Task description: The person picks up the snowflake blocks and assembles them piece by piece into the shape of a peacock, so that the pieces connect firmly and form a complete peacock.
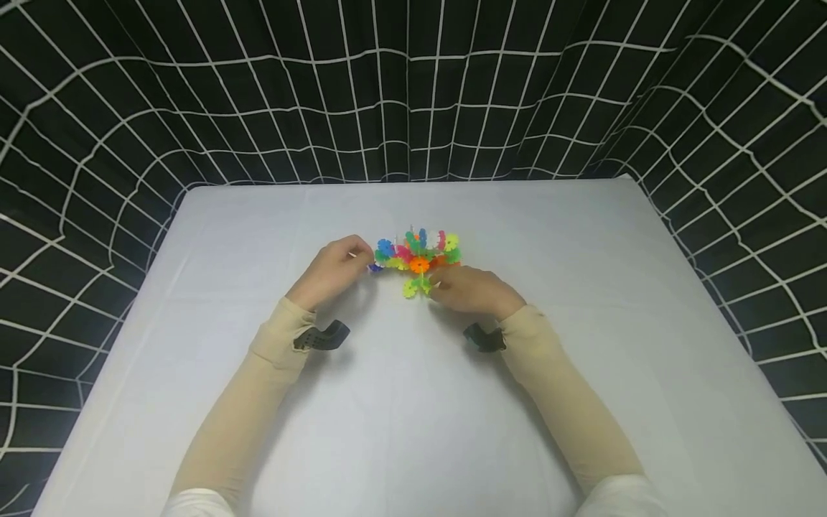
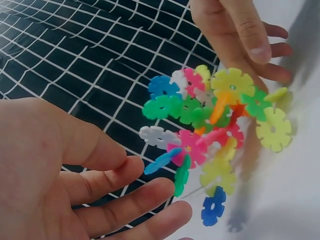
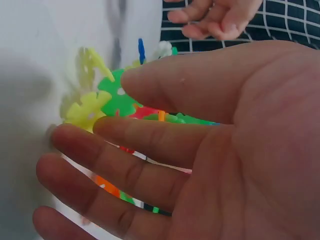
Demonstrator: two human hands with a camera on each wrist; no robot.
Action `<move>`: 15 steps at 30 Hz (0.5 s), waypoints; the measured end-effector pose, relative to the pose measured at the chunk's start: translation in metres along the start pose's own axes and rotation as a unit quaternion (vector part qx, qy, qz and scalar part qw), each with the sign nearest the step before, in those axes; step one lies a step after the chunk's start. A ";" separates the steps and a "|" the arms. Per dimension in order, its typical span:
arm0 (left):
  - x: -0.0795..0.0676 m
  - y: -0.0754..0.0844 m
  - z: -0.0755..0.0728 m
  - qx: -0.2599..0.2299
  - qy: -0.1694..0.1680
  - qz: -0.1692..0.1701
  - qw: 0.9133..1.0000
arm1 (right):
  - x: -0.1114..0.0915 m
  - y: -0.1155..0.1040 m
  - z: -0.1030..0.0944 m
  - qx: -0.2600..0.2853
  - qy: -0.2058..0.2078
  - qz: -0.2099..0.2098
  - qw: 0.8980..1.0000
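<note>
A cluster of interlocked plastic snowflake discs (image 1: 419,264) in several bright colours sits on the white table. My left hand (image 1: 334,267) is at its left side, with loosely bent fingers. In the left wrist view, its thumb and index fingertips come close to a light blue disc (image 2: 162,161); contact is unclear. My right hand (image 1: 477,291) is at the cluster's near right side. Its thumb and extended fingers lie around a green disc (image 3: 119,94) and a yellow disc (image 3: 86,111) in the right wrist view, with a gap between thumb and index finger. Those fingers hide part of the cluster.
The white tabletop (image 1: 400,416) stretches around the cluster. Black cloth with a white grid (image 1: 413,93) rises behind the table and along both sides. A dark strap piece (image 1: 323,336) projects from the left wrist, another (image 1: 484,337) from the right.
</note>
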State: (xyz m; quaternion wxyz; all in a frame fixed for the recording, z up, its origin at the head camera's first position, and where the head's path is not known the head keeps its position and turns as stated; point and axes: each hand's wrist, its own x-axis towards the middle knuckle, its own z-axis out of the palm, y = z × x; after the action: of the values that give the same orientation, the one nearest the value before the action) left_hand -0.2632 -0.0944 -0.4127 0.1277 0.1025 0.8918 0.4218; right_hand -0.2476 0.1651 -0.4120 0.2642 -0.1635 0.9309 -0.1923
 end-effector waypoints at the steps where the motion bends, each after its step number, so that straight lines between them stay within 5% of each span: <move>1: 0.000 0.000 -0.001 -0.002 0.001 0.001 1.000 | 0.000 -0.001 0.000 -0.004 0.001 -0.004 1.000; 15: -0.002 0.007 -0.014 -0.027 0.026 0.005 0.999 | -0.005 0.002 -0.004 -0.004 -0.020 -0.004 1.000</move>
State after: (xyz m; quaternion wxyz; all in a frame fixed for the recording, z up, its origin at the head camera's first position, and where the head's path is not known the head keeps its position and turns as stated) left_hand -0.2654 -0.1005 -0.3987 0.1052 0.0929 0.8827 0.4486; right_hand -0.2464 0.1695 -0.4075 0.2811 -0.1720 0.9256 -0.1860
